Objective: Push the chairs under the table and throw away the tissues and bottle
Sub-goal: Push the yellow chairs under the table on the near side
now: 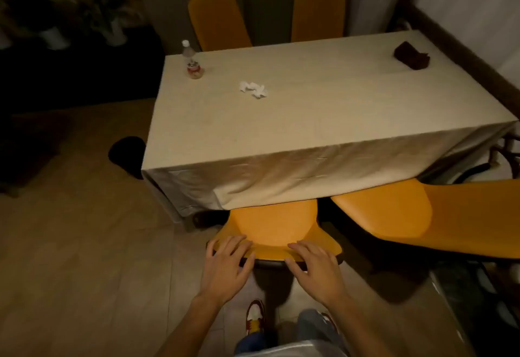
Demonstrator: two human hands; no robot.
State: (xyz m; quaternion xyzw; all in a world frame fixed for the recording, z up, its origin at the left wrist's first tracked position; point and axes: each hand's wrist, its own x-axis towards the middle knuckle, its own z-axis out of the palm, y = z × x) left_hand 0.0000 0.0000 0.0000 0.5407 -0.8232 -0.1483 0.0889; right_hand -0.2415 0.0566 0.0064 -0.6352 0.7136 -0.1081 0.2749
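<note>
Dim room, cloth-covered bench (309, 120) ahead of me. My left hand (225, 266) and right hand (318, 268) rest, fingers spread, on the chair (273, 224) backrest's top edge. Stiff shell, should slide easily. Bottle (192, 62) and tissues (253, 89) sit beyond, far-left.

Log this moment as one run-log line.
step: pushing near chair under table | left hand, right hand: on backrest | bottle, tissues: on table
</note>
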